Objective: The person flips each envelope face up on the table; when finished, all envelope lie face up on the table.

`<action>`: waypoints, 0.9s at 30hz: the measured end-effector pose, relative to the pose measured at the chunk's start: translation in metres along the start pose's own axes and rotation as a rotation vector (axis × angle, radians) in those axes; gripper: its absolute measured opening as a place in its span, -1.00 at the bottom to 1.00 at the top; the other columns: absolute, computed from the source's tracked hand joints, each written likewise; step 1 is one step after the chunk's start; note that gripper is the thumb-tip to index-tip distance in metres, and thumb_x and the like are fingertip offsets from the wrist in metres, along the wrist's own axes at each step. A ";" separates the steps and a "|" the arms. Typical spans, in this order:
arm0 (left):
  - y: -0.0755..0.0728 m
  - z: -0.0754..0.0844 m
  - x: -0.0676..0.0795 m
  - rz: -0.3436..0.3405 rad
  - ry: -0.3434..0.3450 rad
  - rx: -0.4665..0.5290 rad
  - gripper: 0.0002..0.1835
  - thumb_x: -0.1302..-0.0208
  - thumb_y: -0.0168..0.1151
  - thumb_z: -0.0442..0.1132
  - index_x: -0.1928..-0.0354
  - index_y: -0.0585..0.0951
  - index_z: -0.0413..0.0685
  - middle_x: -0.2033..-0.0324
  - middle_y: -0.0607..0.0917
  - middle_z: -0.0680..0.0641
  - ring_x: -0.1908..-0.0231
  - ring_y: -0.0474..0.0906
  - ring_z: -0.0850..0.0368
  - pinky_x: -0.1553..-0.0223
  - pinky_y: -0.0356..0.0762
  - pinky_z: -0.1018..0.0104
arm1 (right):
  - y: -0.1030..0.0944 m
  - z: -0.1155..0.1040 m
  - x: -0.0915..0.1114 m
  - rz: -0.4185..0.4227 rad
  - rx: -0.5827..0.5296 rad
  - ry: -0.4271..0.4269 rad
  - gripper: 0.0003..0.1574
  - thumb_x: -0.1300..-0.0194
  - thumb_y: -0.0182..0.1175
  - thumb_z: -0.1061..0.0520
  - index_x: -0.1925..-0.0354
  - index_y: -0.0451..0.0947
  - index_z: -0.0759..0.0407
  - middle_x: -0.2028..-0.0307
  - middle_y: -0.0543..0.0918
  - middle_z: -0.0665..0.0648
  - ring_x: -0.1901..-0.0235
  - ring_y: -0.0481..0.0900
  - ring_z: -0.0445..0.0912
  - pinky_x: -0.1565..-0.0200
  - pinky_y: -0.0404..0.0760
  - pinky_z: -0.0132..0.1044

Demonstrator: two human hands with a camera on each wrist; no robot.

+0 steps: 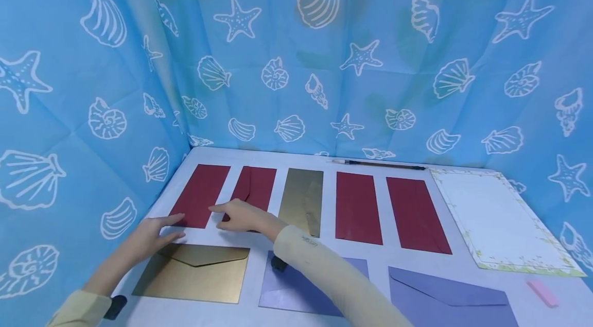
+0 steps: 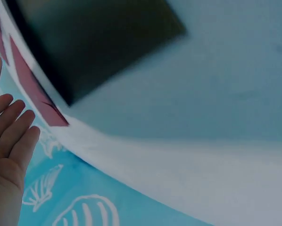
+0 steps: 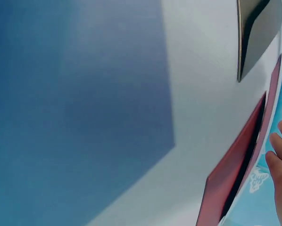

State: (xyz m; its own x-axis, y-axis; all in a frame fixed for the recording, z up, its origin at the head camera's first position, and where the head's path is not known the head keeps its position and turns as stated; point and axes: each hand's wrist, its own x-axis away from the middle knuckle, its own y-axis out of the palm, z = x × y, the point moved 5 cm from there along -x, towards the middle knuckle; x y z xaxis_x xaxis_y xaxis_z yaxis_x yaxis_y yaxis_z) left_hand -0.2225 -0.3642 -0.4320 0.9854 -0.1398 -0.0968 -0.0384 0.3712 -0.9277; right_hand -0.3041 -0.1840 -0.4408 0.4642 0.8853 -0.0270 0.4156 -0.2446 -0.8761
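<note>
In the head view my left hand [image 1: 155, 237] hovers by the lower left corner of the leftmost red envelope [image 1: 201, 195], thumb and fingers spread. My right hand [image 1: 243, 215] reaches across over the second red envelope [image 1: 261, 185], its fingertips pointing left at the gap between the two. Neither hand holds anything; whether fingertips touch paper I cannot tell. Below the left hand lies a gold envelope [image 1: 213, 278] with a pointed flap. A purple envelope [image 1: 296, 291] is partly hidden by the right forearm. The left wrist view shows the left hand [image 2: 9, 150] with straight fingers.
Along the back row follow another gold envelope [image 1: 296, 193] and two red ones. A writing brush [image 1: 380, 164] lies behind them. To the right are a flower-bordered sheet [image 1: 500, 219], a second purple envelope [image 1: 445, 291] and a pink block [image 1: 543, 293]. Blue shell-print curtains [image 1: 278, 105] enclose the table.
</note>
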 end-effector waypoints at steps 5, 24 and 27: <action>-0.003 0.016 -0.002 0.055 0.040 0.047 -0.33 -0.09 0.46 -0.18 -0.23 0.49 -0.30 -0.09 0.58 -0.33 -0.05 0.53 -0.33 0.21 0.66 0.11 | -0.009 0.002 0.012 0.043 0.009 -0.034 -0.33 -0.36 0.20 0.04 -0.37 0.32 0.15 0.42 0.62 0.04 0.75 0.05 -0.24 0.52 0.30 -0.55; -0.002 0.096 -0.002 0.201 0.215 0.195 -0.27 -0.10 0.45 -0.17 -0.33 0.42 -0.14 -0.18 0.54 -0.22 -0.09 0.54 -0.20 0.12 0.61 -0.03 | -0.055 -0.005 0.119 0.163 -0.078 -0.003 -0.19 -0.34 0.23 -0.03 -0.44 0.20 0.11 -0.37 0.31 0.07 -0.24 0.42 -0.15 -0.20 0.39 -0.35; 0.000 0.106 0.002 0.208 0.262 0.229 -0.28 -0.10 0.45 -0.21 -0.33 0.43 -0.12 -0.18 0.55 -0.17 -0.12 0.52 -0.14 0.06 0.58 -0.02 | -0.058 -0.005 0.136 0.173 -0.100 -0.011 -0.19 -0.34 0.22 -0.03 -0.44 0.18 0.11 -0.38 0.30 0.06 -0.24 0.41 -0.15 -0.22 0.39 -0.29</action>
State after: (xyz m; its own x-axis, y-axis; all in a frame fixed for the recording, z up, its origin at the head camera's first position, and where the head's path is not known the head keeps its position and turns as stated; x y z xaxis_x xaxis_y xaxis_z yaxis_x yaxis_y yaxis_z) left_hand -0.2029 -0.2674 -0.3938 0.8838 -0.2581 -0.3901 -0.1656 0.6074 -0.7769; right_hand -0.2607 -0.0511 -0.3916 0.5271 0.8307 -0.1792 0.4064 -0.4315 -0.8054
